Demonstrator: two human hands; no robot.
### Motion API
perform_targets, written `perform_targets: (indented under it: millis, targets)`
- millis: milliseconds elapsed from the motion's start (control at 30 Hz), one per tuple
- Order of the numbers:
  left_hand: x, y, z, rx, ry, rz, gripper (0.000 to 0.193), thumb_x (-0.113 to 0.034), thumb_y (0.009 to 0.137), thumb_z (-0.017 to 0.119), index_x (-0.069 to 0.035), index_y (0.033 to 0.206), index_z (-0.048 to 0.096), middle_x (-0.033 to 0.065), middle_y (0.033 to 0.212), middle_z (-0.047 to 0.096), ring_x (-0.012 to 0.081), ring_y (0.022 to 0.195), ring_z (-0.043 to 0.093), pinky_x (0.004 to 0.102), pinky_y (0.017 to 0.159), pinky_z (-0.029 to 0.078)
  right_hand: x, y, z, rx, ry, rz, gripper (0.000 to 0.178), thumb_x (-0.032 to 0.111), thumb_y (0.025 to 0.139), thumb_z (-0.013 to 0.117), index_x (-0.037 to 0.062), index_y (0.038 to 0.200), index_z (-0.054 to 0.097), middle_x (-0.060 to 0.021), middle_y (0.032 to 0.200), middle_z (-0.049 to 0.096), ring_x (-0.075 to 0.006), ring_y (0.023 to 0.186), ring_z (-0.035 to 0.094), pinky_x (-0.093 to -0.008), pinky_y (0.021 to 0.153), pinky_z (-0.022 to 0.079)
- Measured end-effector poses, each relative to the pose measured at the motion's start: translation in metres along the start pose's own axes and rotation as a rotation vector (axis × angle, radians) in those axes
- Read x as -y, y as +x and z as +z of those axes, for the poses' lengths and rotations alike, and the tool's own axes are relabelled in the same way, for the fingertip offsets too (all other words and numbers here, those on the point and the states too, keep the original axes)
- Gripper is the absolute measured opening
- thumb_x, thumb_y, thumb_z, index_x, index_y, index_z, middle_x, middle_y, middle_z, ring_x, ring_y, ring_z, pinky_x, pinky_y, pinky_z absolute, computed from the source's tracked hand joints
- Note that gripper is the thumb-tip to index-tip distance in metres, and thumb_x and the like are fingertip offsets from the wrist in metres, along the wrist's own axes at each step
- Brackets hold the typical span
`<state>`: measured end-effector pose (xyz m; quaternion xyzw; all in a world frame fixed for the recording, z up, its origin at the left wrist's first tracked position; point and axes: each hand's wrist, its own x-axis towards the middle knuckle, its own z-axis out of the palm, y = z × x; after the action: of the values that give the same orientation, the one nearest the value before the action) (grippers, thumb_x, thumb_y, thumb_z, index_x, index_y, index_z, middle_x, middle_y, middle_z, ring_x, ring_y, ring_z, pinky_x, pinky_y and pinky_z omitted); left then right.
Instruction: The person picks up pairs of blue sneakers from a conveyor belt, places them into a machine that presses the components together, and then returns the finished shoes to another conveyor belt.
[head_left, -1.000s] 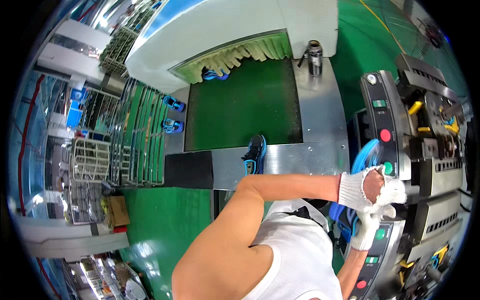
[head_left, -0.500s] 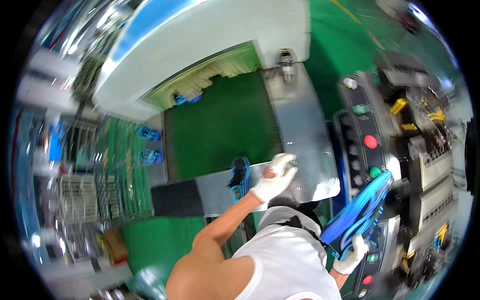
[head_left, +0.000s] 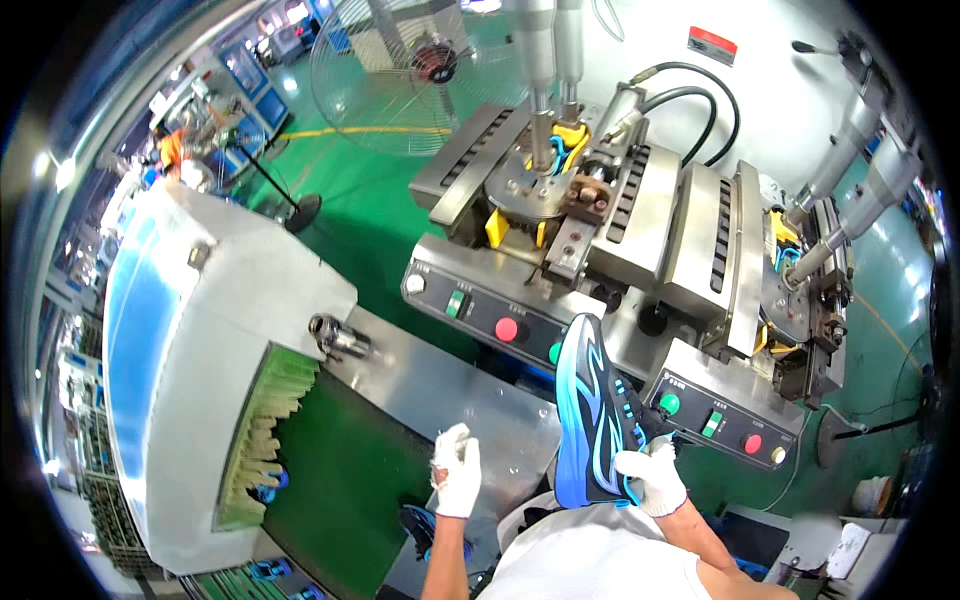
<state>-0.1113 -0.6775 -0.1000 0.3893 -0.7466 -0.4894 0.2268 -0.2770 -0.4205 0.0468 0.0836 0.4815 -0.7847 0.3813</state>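
Observation:
My right hand (head_left: pixel 656 474), in a white knit glove, grips a black and blue running shoe (head_left: pixel 582 420) near its lower end. The shoe is tilted on its side, toe up, its light blue sole edge facing left. It is in front of a control panel with coloured buttons. My left hand (head_left: pixel 457 470), gloved too, hovers by the metal ledge (head_left: pixel 470 400) with its fingers curled in and nothing visible in them. Just below it, partly hidden by my forearm, another dark blue shoe (head_left: pixel 418 525) rests beside the green conveyor belt (head_left: pixel 330 470).
Ahead stands a two-station press (head_left: pixel 640 215) with metal clamps, yellow pads and control panels (head_left: pixel 725 405). A white machine housing with a bristly curtain (head_left: pixel 262 430) covers the belt on the left. A metal fixture (head_left: pixel 340 338) sits on the ledge, and a floor fan (head_left: pixel 435 62) stands behind.
My view has swung right from the conveyor toward the press. The shoe in my right hand, blurred low on the right before, is now raised before the panel. My left hand's fingers look more curled.

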Motion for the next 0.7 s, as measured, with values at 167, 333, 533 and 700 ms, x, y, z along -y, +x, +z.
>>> perform_targets:
  millis: [167,333,533,700]
  targets:
    - [-0.043,-0.007,0.026,0.01,0.116,0.127,0.036,-0.009,0.094,0.067,-0.001,0.127,0.058,0.013,0.119,0.061,0.0218,0.096,0.067,0.0348,0.084,0.056,0.02,0.01,-0.014,0.043,0.077,-0.046,0.061,-0.001,0.077,0.078,-0.0022,0.133,0.055,-0.0108,0.11,0.069,-0.0196,0.088,0.069,-0.0346,0.075,0.058]
    - [-0.042,-0.008,0.041,0.041,0.149,0.1,0.037,-0.01,0.093,0.069,-0.002,0.127,0.058,0.0133,0.119,0.06,0.0232,0.097,0.067,0.0349,0.085,0.056,0.035,0.019,-0.024,0.116,0.179,-0.099,0.067,-0.005,0.076,0.072,0.0014,0.14,0.051,-0.0159,0.113,0.071,-0.027,0.091,0.074,-0.0414,0.074,0.064]
    - [-0.052,-0.005,0.05,0.082,0.181,0.053,0.037,-0.011,0.094,0.069,-0.001,0.128,0.058,0.0138,0.122,0.06,0.0235,0.099,0.066,0.0351,0.087,0.056,0.029,0.026,-0.047,0.03,0.195,-0.108,0.055,-0.006,0.078,0.07,-0.0011,0.131,0.056,-0.0163,0.109,0.071,-0.0274,0.088,0.074,-0.0411,0.073,0.064]
    - [-0.06,0.004,0.051,0.119,0.184,0.087,0.037,-0.01,0.094,0.069,0.0,0.128,0.059,0.0162,0.124,0.06,0.0241,0.1,0.067,0.0346,0.087,0.056,0.038,0.02,-0.048,-0.006,0.148,-0.073,0.054,0.002,0.077,0.073,-0.0028,0.129,0.059,-0.0105,0.108,0.07,-0.0192,0.091,0.07,-0.0342,0.076,0.059]
